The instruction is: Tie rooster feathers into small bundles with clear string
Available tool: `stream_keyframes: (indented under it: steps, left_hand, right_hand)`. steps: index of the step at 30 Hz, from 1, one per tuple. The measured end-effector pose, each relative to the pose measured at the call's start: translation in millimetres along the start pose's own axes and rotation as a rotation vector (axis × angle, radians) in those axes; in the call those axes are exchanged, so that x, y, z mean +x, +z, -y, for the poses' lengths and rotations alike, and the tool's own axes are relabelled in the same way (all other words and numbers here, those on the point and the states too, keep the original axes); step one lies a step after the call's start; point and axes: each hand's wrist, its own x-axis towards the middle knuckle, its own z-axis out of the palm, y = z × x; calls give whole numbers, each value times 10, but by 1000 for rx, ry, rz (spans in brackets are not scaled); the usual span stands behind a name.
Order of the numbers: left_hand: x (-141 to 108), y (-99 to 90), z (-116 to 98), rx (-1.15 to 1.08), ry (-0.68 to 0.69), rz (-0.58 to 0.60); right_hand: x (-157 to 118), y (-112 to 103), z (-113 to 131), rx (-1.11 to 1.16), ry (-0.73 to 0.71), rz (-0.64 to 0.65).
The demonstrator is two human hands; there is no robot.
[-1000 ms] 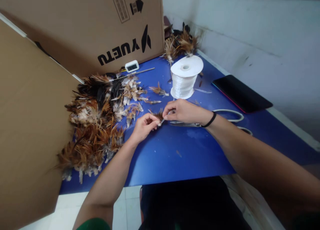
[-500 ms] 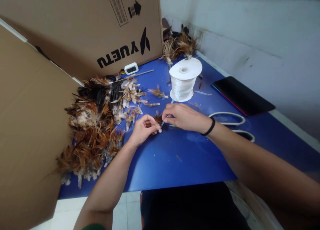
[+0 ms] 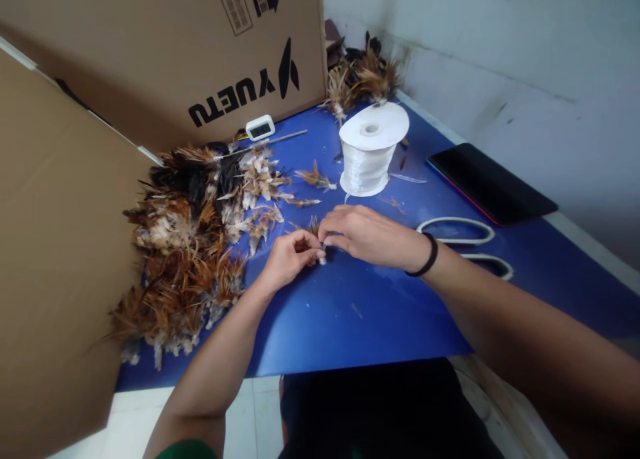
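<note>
Our left hand (image 3: 290,258) and right hand (image 3: 367,236) both pinch shut on one small feather bundle (image 3: 314,227) — quills together, steadied for wrapping — thread spool (image 3: 371,149) near.

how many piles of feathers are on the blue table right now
2: a big feather pile left of the left hand, and a smaller pile in the far corner behind the white spool. More may hide behind the box.

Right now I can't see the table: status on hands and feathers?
Both hands pinch one small feather bundle: left hand, right hand. Feather pile left. Scissors beside right wrist.
</note>
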Motion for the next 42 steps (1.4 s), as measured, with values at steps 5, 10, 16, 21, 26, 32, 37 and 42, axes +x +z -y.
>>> stream_keyframes:
  steps: [5, 10, 16, 21, 26, 32, 37, 42]
  left_hand:
    - [-13, -8, 44, 128, 25, 13]
    - [-16, -9, 64, 119, 14, 1]
    - [-9, -13, 2, -70, 29, -5]
    - [-35, -26, -46, -187, 20, -29]
    - [-41, -47, -11, -201, 33, -27]
    - [-42, -44, -9, -205, 38, -14]
    - [-42, -41, -11, -224, 44, 3]
    - [-42, -40, 7, -220, 47, 8]
  right_hand:
    - [7, 28, 13, -22, -48, -5]
    - [52, 115, -24, -117, -180, -57]
    - [100, 220, -72, -166, -205, -282]
    - [27, 46, -36, 23, -106, -355]
    - [-29, -32, -57, 103, -37, -41]
    - [8, 75, -56, 30, -22, -43]
    - [32, 110, -16, 88, -7, -38]
    - [49, 121, -34, 142, 28, -9]
